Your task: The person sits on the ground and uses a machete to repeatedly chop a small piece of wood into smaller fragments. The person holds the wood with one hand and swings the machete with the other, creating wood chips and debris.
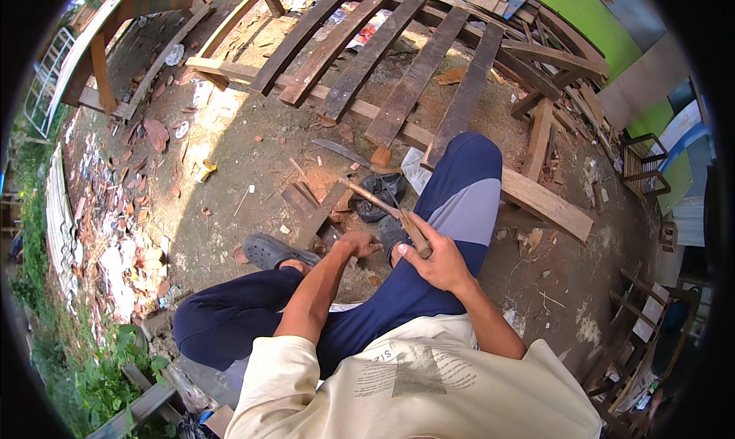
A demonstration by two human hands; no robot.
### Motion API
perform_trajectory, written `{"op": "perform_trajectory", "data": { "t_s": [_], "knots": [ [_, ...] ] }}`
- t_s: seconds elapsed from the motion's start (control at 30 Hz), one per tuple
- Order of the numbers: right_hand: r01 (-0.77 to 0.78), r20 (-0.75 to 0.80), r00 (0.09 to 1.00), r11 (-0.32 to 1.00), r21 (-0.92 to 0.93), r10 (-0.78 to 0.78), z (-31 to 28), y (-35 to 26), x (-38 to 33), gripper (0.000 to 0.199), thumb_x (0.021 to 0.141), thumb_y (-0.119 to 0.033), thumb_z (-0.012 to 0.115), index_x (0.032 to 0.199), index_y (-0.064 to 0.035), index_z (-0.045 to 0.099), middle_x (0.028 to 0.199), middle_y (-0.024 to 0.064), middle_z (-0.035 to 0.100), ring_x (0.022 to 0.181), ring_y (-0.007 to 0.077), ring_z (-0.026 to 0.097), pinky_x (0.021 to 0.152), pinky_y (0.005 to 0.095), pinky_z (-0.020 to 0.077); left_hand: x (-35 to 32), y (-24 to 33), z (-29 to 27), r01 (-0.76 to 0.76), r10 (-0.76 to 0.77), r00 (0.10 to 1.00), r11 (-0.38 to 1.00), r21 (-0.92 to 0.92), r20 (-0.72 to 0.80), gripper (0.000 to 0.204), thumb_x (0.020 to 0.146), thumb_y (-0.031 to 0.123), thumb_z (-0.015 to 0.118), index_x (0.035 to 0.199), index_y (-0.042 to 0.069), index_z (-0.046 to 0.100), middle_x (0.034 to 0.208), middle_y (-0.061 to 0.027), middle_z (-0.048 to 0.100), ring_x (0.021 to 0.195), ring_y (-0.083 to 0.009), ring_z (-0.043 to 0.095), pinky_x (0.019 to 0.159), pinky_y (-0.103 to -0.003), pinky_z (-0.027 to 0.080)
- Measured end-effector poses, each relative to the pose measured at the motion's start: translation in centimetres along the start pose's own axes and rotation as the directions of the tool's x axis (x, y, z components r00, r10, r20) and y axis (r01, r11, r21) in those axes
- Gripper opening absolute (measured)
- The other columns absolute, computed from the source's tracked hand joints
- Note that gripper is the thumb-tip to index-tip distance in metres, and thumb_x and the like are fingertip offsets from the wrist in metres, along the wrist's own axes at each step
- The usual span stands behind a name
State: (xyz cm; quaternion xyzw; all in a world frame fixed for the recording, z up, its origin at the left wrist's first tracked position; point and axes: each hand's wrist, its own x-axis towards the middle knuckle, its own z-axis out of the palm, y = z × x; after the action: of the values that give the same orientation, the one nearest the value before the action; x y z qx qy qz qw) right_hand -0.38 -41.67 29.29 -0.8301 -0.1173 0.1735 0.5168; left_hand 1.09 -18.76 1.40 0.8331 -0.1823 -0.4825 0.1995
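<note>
My right hand (442, 264) is closed round the thick end of a long brown wooden tool (412, 232), above my right knee. Its thinner shaft slants away toward the far left; its exact kind does not show. Low between my feet, my left hand (360, 244) has its fingers curled, and what they may hold is hidden. Just beyond it lie a wooden block (320, 215) and a black plastic bag (378, 194). Farther off, a machete (342, 151) with a dark curved blade rests on the ground.
A slatted wooden frame (406, 102) stretches across the far side, its near beam (547, 203) running beside my right knee. Stacked boards (566, 56) stand at the far right. Leaves and litter (126, 263) cover the left ground. A wooden bench (99, 68) stands far left.
</note>
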Motion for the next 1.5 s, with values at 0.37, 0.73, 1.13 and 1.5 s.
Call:
{"op": "perform_trajectory", "data": {
  "t_s": [0.37, 0.73, 1.13, 1.5],
  "knots": [
    [0.089, 0.285, 0.956, 0.994, -0.058, -0.07, 1.0, -3.7, 7.1, 0.065, 0.098, -0.036, 0.072, 0.147, 0.0025, 0.054, 0.112, 0.0281, 0.074, 0.106, 0.0363, 0.074, 0.093, 0.0404, 0.0548, -12.0, -8.9, 3.2, 0.315, -0.53, 0.775, 0.796, -0.518, -0.344, 0.075, 0.097, 0.064, 0.057, 0.136, 0.0, 0.065, 0.124, -0.0263, 0.07, 0.122, -0.041, 0.065, 0.101, -0.047, 0.052],
    [0.153, 0.165, 0.977, 0.985, -0.083, -0.138, 1.8, 1.3, 8.3, 0.064, 0.096, -0.034, 0.071, 0.145, 0.0028, 0.055, 0.116, 0.0314, 0.071, 0.11, 0.0445, 0.07, 0.095, 0.044, 0.0546, -11.7, -1.2, 8.5, 0.41, -0.658, 0.697, 0.692, -0.594, -0.286, 0.058, 0.097, 0.055, 0.058, 0.121, 0.005, 0.072, 0.117, -0.0231, 0.074, 0.112, -0.0413, 0.069, 0.096, -0.048, 0.054],
    [0.101, 0.179, 0.982, 0.958, -0.267, -0.054, 3.0, -0.1, 9.1, 0.058, 0.097, -0.028, 0.069, 0.145, 0.0014, 0.055, 0.102, 0.0307, 0.073, 0.093, 0.0452, 0.074, 0.08, 0.0446, 0.0568, -10.2, -3.6, 2.5, 0.248, -0.586, 0.322, 0.81, -0.531, -0.743, 0.039, 0.096, 0.036, 0.065, 0.116, 0.002, 0.067, 0.116, -0.021, 0.069, 0.108, -0.0402, 0.066, 0.091, -0.05, 0.053],
    [0.539, 0.508, 0.835, 0.499, -0.679, -0.211, 7.5, 2.7, 19.4, 0.073, 0.085, -0.009, 0.069, 0.154, -0.0067, 0.045, 0.103, 0.0225, 0.073, 0.09, 0.0443, 0.072, 0.078, 0.0528, 0.0565, -7.5, -5.9, 5.1, 0.509, -0.879, 0.449, 0.398, -0.763, -0.159, 0.135, 0.079, 0.084, 0.063, 0.167, 0.014, -0.012, 0.171, -0.0294, -0.012, 0.159, -0.0435, -0.015, 0.12, -0.073, 0.002]
  ]
}}
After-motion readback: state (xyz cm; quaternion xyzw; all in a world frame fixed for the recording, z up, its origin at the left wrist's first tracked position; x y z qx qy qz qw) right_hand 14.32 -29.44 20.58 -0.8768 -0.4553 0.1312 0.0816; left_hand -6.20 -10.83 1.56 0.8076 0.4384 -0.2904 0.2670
